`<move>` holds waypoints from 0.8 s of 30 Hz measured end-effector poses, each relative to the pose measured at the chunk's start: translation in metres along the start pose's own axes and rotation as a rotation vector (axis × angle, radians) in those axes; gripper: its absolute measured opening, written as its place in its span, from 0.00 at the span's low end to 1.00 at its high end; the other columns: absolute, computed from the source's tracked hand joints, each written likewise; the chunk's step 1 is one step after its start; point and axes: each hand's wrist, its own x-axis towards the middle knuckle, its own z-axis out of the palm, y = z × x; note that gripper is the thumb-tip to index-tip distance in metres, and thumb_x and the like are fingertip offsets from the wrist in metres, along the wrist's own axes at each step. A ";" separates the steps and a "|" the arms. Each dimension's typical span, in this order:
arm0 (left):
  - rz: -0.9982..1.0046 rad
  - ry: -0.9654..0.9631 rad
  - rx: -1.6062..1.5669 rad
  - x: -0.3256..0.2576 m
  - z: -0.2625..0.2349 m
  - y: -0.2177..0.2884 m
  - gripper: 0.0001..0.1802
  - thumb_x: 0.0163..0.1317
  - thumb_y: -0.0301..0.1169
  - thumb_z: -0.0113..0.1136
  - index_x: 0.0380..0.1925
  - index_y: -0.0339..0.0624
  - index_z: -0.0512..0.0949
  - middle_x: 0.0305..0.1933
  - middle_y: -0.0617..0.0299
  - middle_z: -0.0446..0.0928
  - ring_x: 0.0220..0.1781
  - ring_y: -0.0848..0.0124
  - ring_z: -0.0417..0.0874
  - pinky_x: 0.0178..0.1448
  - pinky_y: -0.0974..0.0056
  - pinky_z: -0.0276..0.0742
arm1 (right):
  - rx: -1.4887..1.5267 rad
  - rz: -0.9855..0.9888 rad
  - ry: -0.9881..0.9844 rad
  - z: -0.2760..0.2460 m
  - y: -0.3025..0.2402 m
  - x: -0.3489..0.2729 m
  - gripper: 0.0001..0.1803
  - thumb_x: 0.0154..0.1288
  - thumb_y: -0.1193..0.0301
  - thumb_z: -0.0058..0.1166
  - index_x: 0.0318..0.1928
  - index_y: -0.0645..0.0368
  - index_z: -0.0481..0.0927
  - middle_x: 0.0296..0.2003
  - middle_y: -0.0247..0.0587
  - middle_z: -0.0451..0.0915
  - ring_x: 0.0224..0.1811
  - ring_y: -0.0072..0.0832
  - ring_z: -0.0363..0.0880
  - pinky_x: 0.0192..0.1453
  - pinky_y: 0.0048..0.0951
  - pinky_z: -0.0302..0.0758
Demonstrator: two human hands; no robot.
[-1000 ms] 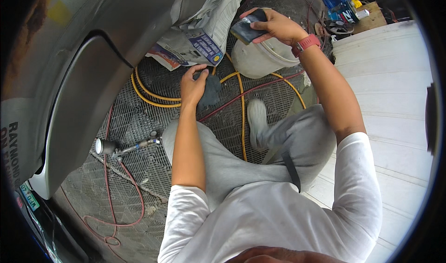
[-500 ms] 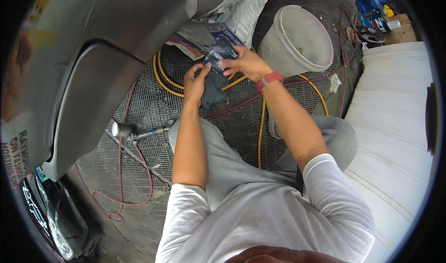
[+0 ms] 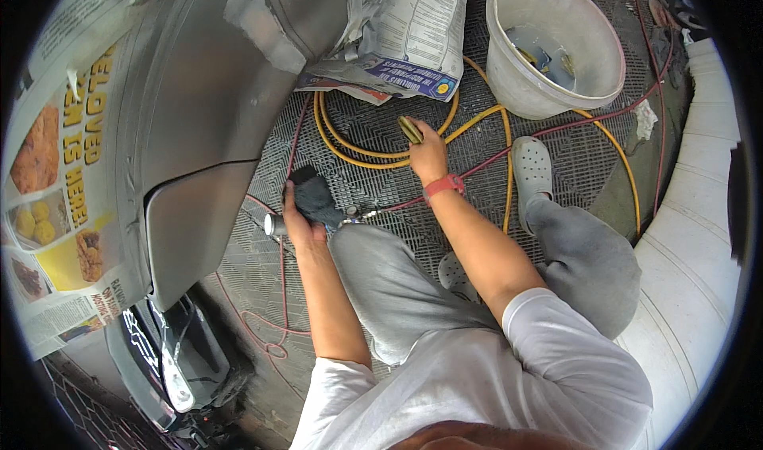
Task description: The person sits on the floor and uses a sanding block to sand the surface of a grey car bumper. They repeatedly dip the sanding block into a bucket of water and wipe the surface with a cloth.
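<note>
My left hand (image 3: 297,221) grips a dark sanding block (image 3: 315,196) low beside the grey primed car panel (image 3: 207,116). My right hand (image 3: 429,153), with a red band at the wrist, holds a small folded yellowish sheet (image 3: 410,129) over the coiled yellow hose (image 3: 350,142) on the grated floor. I am crouched, with my grey trouser knee (image 3: 381,267) between the two arms.
A white bucket (image 3: 509,77) holding some water and scraps stands at the upper right. Newspaper masks the car at the left (image 3: 56,180) and top (image 3: 413,29). A red hose (image 3: 556,128) crosses the grating, leading to a metal air fitting (image 3: 275,225). A white curved wall (image 3: 691,259) runs along the right.
My right hand came down from the bucket to my left hand, then moved off with the folded sheet. My left hand dropped with the dark block toward the car panel.
</note>
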 end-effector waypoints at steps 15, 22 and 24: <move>0.394 0.201 0.750 0.045 -0.072 -0.042 0.19 0.65 0.25 0.71 0.53 0.31 0.80 0.51 0.56 0.83 0.51 0.69 0.82 0.58 0.66 0.79 | 0.390 -0.923 0.318 0.072 -0.241 -0.019 0.52 0.55 0.53 0.79 0.76 0.61 0.70 0.73 0.49 0.72 0.76 0.51 0.68 0.79 0.50 0.65; 0.317 0.255 0.742 0.027 -0.070 -0.036 0.16 0.64 0.24 0.71 0.51 0.34 0.82 0.51 0.57 0.84 0.51 0.67 0.83 0.58 0.63 0.81 | 0.063 -1.023 0.144 0.108 -0.217 -0.009 0.46 0.68 0.61 0.65 0.83 0.55 0.61 0.83 0.50 0.59 0.88 0.52 0.50 0.87 0.64 0.43; 0.350 0.233 0.741 0.030 -0.070 -0.038 0.17 0.64 0.24 0.71 0.52 0.35 0.81 0.51 0.57 0.84 0.51 0.67 0.83 0.58 0.64 0.81 | 0.086 -1.019 0.139 0.122 -0.203 -0.010 0.49 0.65 0.72 0.60 0.85 0.59 0.54 0.87 0.55 0.48 0.91 0.52 0.39 0.87 0.68 0.31</move>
